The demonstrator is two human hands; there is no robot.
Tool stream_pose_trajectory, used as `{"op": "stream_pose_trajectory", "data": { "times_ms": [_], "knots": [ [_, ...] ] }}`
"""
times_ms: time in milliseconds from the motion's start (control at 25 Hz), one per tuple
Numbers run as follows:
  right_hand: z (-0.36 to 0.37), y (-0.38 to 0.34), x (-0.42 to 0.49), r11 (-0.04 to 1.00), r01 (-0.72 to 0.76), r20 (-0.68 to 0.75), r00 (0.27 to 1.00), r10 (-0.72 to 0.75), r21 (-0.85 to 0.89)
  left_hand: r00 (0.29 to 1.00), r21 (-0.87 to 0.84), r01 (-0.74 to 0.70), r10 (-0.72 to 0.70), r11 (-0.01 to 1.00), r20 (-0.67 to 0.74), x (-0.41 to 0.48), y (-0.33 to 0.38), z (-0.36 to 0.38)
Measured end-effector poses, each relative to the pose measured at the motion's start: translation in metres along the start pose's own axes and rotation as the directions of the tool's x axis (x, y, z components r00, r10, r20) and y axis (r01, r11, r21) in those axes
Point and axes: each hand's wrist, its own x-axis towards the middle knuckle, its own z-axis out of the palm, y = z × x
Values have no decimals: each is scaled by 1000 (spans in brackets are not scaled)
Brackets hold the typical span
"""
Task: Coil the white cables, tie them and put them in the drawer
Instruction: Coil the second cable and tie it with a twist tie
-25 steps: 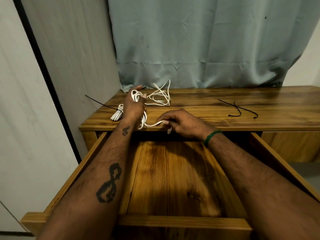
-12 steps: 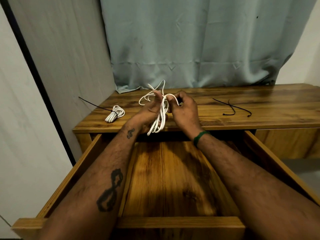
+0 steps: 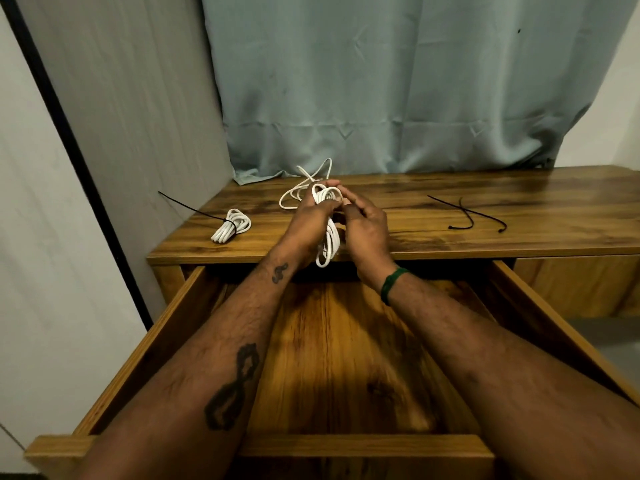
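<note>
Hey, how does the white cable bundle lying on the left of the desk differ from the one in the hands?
The tied bundle is cinched by a black tie; the held bundle shows no tie. The tied bundle lies flat on the desk, untouched; the held bundle hangs upright, gripped by the left hand and right hand. The tied bundle looks shorter; the held bundle hangs in longer loops. Both are coiled white cable.

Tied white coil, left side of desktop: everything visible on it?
The tied white coil is thin white cable, smooth and plastic-looking, folded into a small elongated bundle of several loops. A black cable tie cinches it near the middle, its long tail sticking out to the left. It lies flat on the wooden desktop, near the left front corner, apart from the left hand.
</note>
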Motion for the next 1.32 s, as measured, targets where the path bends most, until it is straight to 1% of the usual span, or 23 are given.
{"op": "stream_pose_trajectory", "data": {
  "times_ms": [40,80,160,200,240,360,440,480,560,640,680,760,840,880,960,1000,1080,1120,1160,1200,1320],
  "knots": [
    [1,1,-2,1000,-8,61,998,9,-22,999,-28,-15,14,999,-44,2,-3,0],
    [2,3,-3,995,2,110,994,9,-96,996,-60,-33,28,998,-82,4,-6,0],
    [3,3,-7,940,89,179,983,-30,-331,983,-85,-83,67,993,-173,3,-5,0],
    [4,4,-8,920,114,195,980,-42,-375,973,-81,-102,82,991,-215,3,-4,0],
    [5,4,-9,928,112,199,979,-42,-355,964,-71,-115,94,991,-248,6,-4,-2],
    [7,6,-9,957,43,160,987,3,-286,947,-74,-158,130,985,-292,8,-6,1],
    [9,9,-9,955,62,132,991,-24,-291,917,-38,-181,155,983,-368,7,-7,8],
    [9,11,-8,959,67,112,993,-37,-276,901,-14,-180,159,984,-404,7,-8,10],
    [13,15,-8,965,35,87,996,-13,-261,887,-7,-157,138,988,-441,11,-10,11],
    [15,13,-10,951,-8,70,997,31,-308,904,-93,-119,69,988,-422,12,-10,9],
    [15,11,-8,948,-16,50,998,34,-319,914,-101,-106,57,989,-401,13,-9,7],
    [9,6,-3,951,-43,-2,999,44,-306,940,16,-83,84,996,-331,15,-4,4],
    [2,2,2,950,-87,-76,995,67,-299,957,109,-96,122,989,-262,11,-1,12],
    [0,2,5,949,-101,-122,990,67,-300,960,86,-104,123,991,-251,8,0,16],
    [3,7,6,958,-110,-188,980,60,-266,947,-24,-92,81,995,-311,4,-3,24],
    [5,6,4,967,-117,-182,980,76,-225,930,-58,-95,67,994,-362,6,-8,25],
    [9,1,1,964,-194,-111,978,176,-183,897,-40,-125,96,991,-431,2,-7,25],
    [8,-3,-1,957,-226,-59,974,219,-180,891,-28,-124,99,992,-443,-1,-6,25],
    [7,-4,-1,956,-221,-22,975,221,-192,889,-26,-119,95,992,-448,-1,-6,24],
    [6,-3,1,960,-193,-19,981,194,-203,900,-37,-105,80,994,-428,-3,-5,26],
    [1,5,9,965,-114,-127,988,86,-238,960,-157,-10,-35,988,-279,-2,-10,29]
  ]
}}
